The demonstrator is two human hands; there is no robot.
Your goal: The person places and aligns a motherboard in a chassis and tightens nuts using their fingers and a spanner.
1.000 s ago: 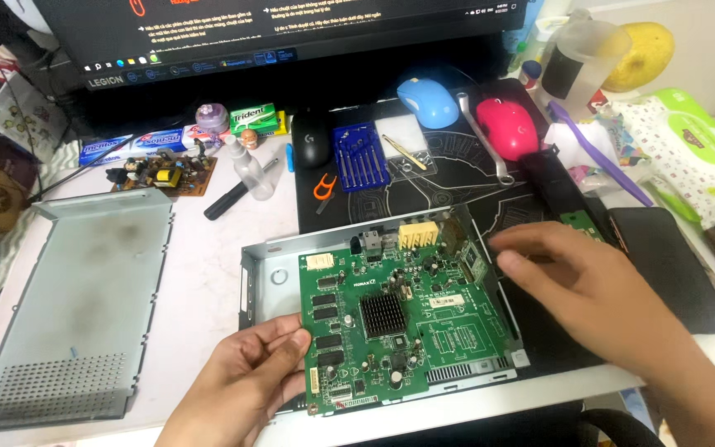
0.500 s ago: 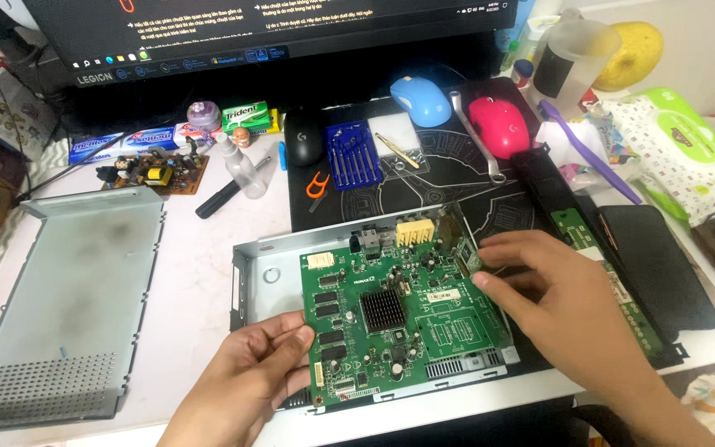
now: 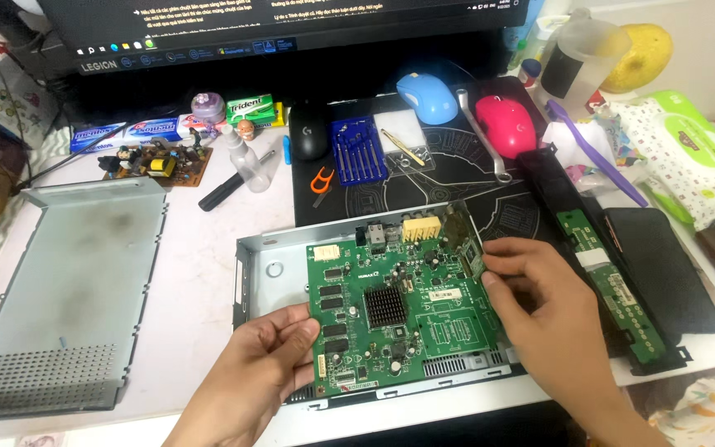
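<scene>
Just below the middle of the frame a green circuit board [image 3: 403, 310] with a small black heatsink at its centre lies in a shallow grey metal chassis tray [image 3: 268, 269] on the counter [image 3: 208, 273]. The left hand [image 3: 262, 368], coming in from the lower edge, holds the board's lower left edge, thumb on top and fingers curled beneath. The right hand [image 3: 544, 323], at the lower right, pinches the board's right edge near its upper corner with thumb and forefinger, the other fingers loosely bent.

At the left of the frame a detached grey metal cover [image 3: 68, 290] with a perforated patch lies flat, well apart from the tray. Above it, in the upper left, is a small brown circuit board [image 3: 159, 164] bearing dark components. Right of the right hand, a long black plastic panel [image 3: 606, 265] carrying a narrow green strip board runs diagonally.

In the upper middle, on a black mat [image 3: 424, 186], are a black mouse [image 3: 309, 132], a blue case of small screwdrivers [image 3: 357, 149], a blue mouse [image 3: 426, 97] and a pink mouse [image 3: 506, 124]. A purple toothbrush [image 3: 593, 153] lies further right, beside a pack of wet wipes with a green lid [image 3: 688, 157].
</scene>
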